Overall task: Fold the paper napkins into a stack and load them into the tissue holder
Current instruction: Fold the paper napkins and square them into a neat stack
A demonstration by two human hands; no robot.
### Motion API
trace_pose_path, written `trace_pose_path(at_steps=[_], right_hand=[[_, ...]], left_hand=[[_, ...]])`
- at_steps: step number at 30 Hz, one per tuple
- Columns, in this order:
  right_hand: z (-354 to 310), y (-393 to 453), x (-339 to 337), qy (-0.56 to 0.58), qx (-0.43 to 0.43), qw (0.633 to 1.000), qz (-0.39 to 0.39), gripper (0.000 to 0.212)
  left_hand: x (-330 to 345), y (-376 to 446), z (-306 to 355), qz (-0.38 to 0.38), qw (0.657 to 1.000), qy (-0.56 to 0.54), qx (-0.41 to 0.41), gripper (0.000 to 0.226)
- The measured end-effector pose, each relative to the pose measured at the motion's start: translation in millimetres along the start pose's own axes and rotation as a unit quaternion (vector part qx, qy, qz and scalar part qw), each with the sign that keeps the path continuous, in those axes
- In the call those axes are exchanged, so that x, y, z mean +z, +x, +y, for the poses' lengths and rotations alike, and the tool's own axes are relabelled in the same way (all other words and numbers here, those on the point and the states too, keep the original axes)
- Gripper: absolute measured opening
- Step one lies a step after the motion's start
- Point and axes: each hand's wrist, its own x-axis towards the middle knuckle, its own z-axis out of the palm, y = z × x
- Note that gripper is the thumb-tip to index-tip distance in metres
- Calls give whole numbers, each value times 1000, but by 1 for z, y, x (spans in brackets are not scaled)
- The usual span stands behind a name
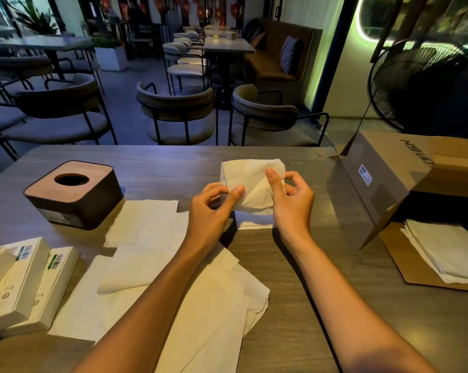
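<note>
place: café | evidence: rows of dining tables (228, 44), chairs (177, 109), bench seating (278, 49)

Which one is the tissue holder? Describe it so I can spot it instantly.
On the grey wooden table, look far left, beyond the loose napkins. The tissue holder is the dark, rounded square box; unlike the pale cartons nearby, its wooden top has a round hole.

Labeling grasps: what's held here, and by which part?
One paper napkin, raised above the table. The left hand pinches its lower left edge; the right hand pinches its right side, thumb on the front.
</note>
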Motion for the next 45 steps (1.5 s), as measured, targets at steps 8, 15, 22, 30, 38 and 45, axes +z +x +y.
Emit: trace_pose_path(at_steps=[8,15,22,30,38,45], right_hand=[[-4,4,-4,2,22,997,-70,25],[-5,9,-13,7,72,987,-141,51],[-3,11,-11,42,72,989,-120,50],[-1,11,-8,77,62,992,-76,44],[0,13,-13,77,69,989,-101,44],[8,19,-16,21,41,997,-69,34]], left_hand=[[-3,-5,-2,11,989,-112,-98,17],[-3,-4,2,16,976,-176,-129,28],[-3,-4,1,24,984,-126,-126,30],[0,-4,4,-14,991,-78,-105,29],[-6,-5,2,-11,983,-123,-137,26],[-2,-3,5,-19,967,-172,-189,28]])
